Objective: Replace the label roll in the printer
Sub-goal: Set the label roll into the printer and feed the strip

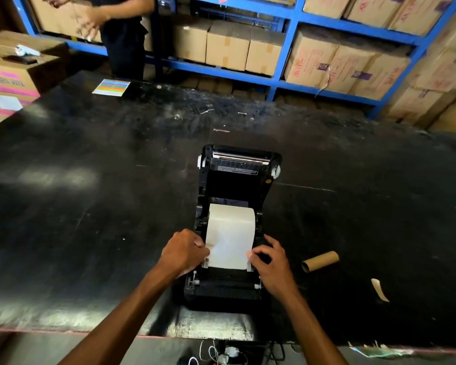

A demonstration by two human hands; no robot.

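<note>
Your hands pinch the label strip over the open printer.

The roll sits in the bay, axis left to right, its strip running toward you. Your left hand and right hand grip the strip's side edges, fingers closed narrow. The lid stands open away from you; bare table lies left, an empty core right.

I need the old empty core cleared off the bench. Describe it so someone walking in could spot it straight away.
Start at the open black printer in the middle of the black table, where both hands are at the white label paper. To the printer's right lies the empty core, a plain brown cardboard tube on its side. The only thing near it is a flat paper scrap, closer to the table's edge.
</note>
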